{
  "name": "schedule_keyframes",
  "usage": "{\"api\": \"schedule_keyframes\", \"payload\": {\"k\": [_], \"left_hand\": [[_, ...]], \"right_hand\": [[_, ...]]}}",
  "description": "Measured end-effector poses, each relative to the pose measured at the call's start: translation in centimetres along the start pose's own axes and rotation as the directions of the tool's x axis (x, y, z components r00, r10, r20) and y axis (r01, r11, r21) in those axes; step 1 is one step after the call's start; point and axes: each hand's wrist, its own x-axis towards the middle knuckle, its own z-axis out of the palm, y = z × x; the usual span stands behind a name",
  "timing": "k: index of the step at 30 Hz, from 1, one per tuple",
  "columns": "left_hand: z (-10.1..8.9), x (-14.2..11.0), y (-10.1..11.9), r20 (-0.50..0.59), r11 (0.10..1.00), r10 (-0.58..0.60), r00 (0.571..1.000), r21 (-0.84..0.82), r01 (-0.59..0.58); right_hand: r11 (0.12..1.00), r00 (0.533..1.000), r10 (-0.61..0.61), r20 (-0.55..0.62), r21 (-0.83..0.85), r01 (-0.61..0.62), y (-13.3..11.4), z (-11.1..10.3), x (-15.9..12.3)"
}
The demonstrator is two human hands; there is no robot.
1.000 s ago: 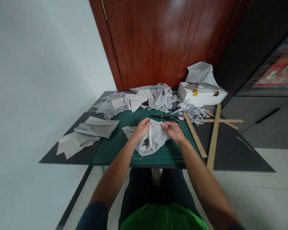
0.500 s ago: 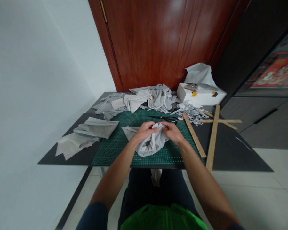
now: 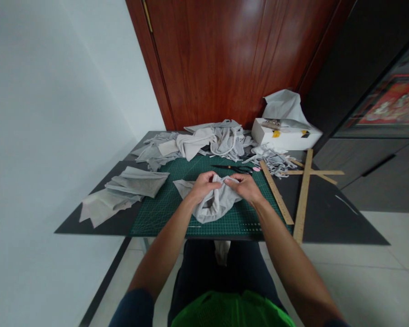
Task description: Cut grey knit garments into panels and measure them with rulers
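Note:
A crumpled piece of light grey fabric [image 3: 221,206] lies on the green cutting mat [image 3: 157,211], its far edge raised between my hands. My left hand [image 3: 204,185] pinches that edge on the left, thumb on top. On the other side my right hand [image 3: 245,186] pinches the same edge, a short way from the left. A fold runs down the fabric below the fingers, and one pointed corner sticks out past my left hand. Black scissors [image 3: 236,169] lie just beyond my hands. What the fingertips hold underneath is hidden.
Heaped grey fabric [image 3: 197,141] lines the back of the dark table [image 3: 330,218]. Folded pieces [image 3: 132,184] lie at left. Right of the mat are a wooden ruler [image 3: 276,193], crossed wooden strips [image 3: 304,195], fabric scraps [image 3: 276,161] and a white box [image 3: 282,136].
My right thumb and fingers have shifted slightly along the fabric edge, and the two hands are a little farther apart. The fabric stays in both hands.

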Motion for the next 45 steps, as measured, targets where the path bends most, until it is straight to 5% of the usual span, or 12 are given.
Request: {"api": "schedule_keyframes", "payload": {"k": [9, 13, 24, 28, 34, 45], "left_hand": [[0.0, 0.1, 0.6, 0.097, 0.981, -0.19, 0.977, 0.064, 0.184], [-0.3, 0.3, 0.3, -0.001, 0.992, -0.111, 0.994, 0.063, 0.111], [0.1, 0.1, 0.4, 0.043, 1.0, -0.012, 0.999, 0.024, 0.011], [0.1, 0.1, 0.7, 0.074, 0.989, 0.09, 0.993, 0.115, -0.098], [-0.1, -0.1, 0.9, -0.032, 0.982, 0.145, 0.989, 0.128, -0.14], [-0.1, 0.7, 0.3, -0.136, 0.917, 0.203, 0.97, 0.373, -0.14]], "right_hand": [[0.987, 0.99, -0.14, 0.0, -0.084, 0.14, 0.4, -0.1, 0.4], [0.99, 0.992, -0.123, 0.042, -0.072, 0.125, 0.3, -0.4, 0.3], [0.971, 0.972, -0.112, 0.208, -0.183, 0.151, -1.3, -0.9, -0.5], [0.978, 0.996, -0.04, 0.085, -0.202, 0.056, -1.8, -0.1, -0.9], [1.0, 1.0, 0.013, -0.011, -0.01, -0.014, -1.0, 0.6, -0.7], [0.984, 0.993, 0.108, 0.049, 0.135, -0.114, -1.0, 0.4, -0.9]]}}
